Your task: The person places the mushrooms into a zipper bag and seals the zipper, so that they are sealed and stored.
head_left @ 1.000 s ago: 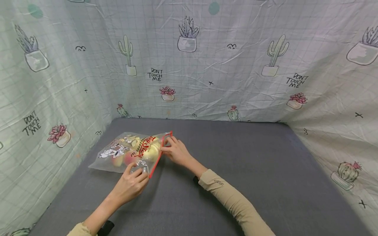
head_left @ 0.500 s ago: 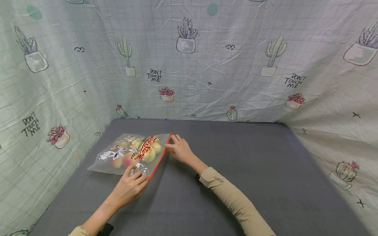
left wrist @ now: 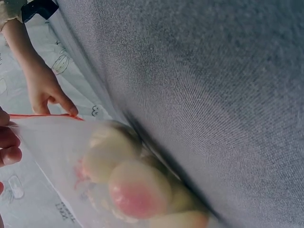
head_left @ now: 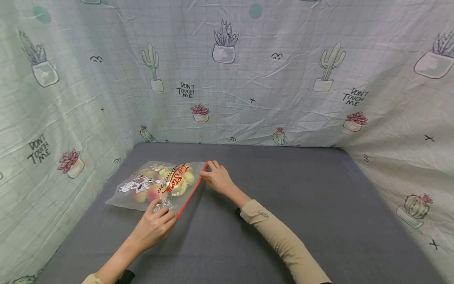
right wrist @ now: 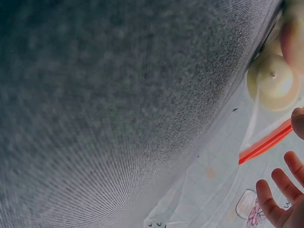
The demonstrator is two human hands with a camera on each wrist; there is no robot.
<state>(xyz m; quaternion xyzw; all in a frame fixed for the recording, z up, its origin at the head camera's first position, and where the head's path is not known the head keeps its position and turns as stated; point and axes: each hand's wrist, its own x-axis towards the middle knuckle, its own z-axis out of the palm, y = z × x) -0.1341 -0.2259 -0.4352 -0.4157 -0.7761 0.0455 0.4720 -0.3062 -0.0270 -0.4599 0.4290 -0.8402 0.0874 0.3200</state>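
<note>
A translucent zip bag [head_left: 156,183] with red "Toy Story" lettering and cartoon figures lies on the left of the table. Inside are several round yellow and red fruits that look like apples [left wrist: 137,190]. A red zip strip [head_left: 188,198] runs straight along the bag's right-hand edge. My left hand [head_left: 154,225] pinches the near corner at one end of the strip. At the far end, my right hand [head_left: 218,179] pinches the strip between thumb and fingers. The left wrist view shows the strip's two sides meeting between the hands.
Grey cloth covers the table [head_left: 301,205]. A pale curtain [head_left: 248,79] printed with cacti hangs behind it and on both sides. Black straps show at both wrists.
My right hand has moved along the zip strip to its far end, slightly right. The strip, bowed apart at its far end before, now lies straight. My left hand has barely shifted.
</note>
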